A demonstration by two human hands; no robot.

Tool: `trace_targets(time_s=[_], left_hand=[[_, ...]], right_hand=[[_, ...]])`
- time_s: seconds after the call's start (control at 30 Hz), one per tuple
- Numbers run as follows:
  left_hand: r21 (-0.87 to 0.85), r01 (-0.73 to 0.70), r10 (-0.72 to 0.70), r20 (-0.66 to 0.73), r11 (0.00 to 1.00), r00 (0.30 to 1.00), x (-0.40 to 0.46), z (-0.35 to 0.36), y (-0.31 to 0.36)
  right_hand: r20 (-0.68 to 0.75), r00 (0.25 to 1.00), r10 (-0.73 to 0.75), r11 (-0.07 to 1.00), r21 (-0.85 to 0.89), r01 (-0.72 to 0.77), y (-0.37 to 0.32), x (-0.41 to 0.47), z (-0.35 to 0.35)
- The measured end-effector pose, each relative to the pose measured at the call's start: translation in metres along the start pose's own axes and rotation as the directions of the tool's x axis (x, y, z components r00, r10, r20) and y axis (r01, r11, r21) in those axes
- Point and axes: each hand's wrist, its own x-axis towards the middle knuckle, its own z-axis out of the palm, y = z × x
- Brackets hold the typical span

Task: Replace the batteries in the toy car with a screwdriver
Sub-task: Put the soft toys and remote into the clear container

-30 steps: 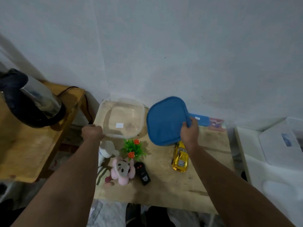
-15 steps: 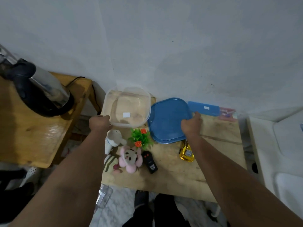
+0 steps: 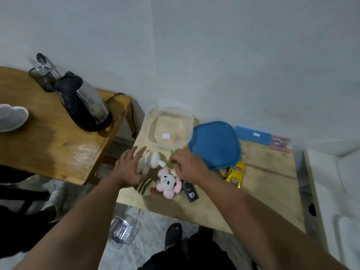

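The yellow toy car point(image 3: 235, 173) lies on the small wooden table point(image 3: 268, 184), just below the blue lid point(image 3: 214, 145). A black remote point(image 3: 190, 191) lies left of the car. My left hand point(image 3: 129, 168) is open with spread fingers, next to a white toy point(image 3: 152, 160). My right hand point(image 3: 187, 164) is closed over a small green plant point(image 3: 168, 162), which it mostly hides, just above a pink plush point(image 3: 167, 181). Neither hand touches the car. I see no screwdriver.
A clear plastic container point(image 3: 169, 129) stands open at the back of the table. A blue case point(image 3: 253, 134) lies against the wall. A striped toy point(image 3: 144, 187) sits by the pink plush. A kettle point(image 3: 85, 106) stands on the left side table point(image 3: 39, 145).
My right hand let go of the blue lid, which now lies flat. My left hand left the clear container. Both hands moved down to the toys.
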Motion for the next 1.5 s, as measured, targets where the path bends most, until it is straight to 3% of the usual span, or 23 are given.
trace_targets(time_s=[0.1,0.2,0.3,0.53,0.7,0.87,1.13,1.3,1.5], left_hand=[[0.168,-0.079,0.053,0.151,0.983,0.987,-0.011,0.016,-0.013],[0.228,-0.148,0.112,0.164,0.962,0.98,-0.008,0.024,-0.015],[0.251,-0.182,0.141,0.173,0.951,0.975,0.0,0.034,-0.015],[0.179,-0.214,0.205,0.064,0.96,0.977,0.007,0.051,-0.006],[0.243,-0.19,0.166,0.116,0.951,0.979,0.004,0.061,-0.007],[0.186,-0.147,0.121,0.143,0.972,0.982,-0.008,0.061,-0.01],[0.039,-0.042,0.035,0.155,0.998,0.987,-0.058,0.062,-0.022],[-0.117,0.005,-0.01,-0.045,0.993,0.999,-0.068,0.012,-0.024],[-0.153,-0.074,0.015,-0.357,0.985,0.934,-0.016,-0.073,0.012]], right_hand=[[0.3,0.954,0.033,0.979,-0.202,0.03,-0.028,-0.002,0.032],[0.35,0.919,0.183,0.921,-0.388,-0.036,-0.042,-0.008,0.063],[0.392,0.872,0.294,0.888,-0.45,-0.098,-0.041,-0.008,0.087],[0.413,0.85,0.326,0.876,-0.47,-0.108,-0.027,-0.005,0.108],[0.425,0.862,0.277,0.9,-0.429,-0.078,-0.026,-0.008,0.106],[0.435,0.873,0.221,0.925,-0.378,-0.045,-0.023,-0.011,0.099],[0.37,0.924,0.095,0.967,-0.255,0.003,-0.034,-0.004,0.054],[0.151,0.987,0.062,0.995,-0.091,-0.048,-0.043,0.01,0.013],[-0.104,0.97,0.221,0.975,0.04,-0.218,-0.027,0.057,-0.033]])
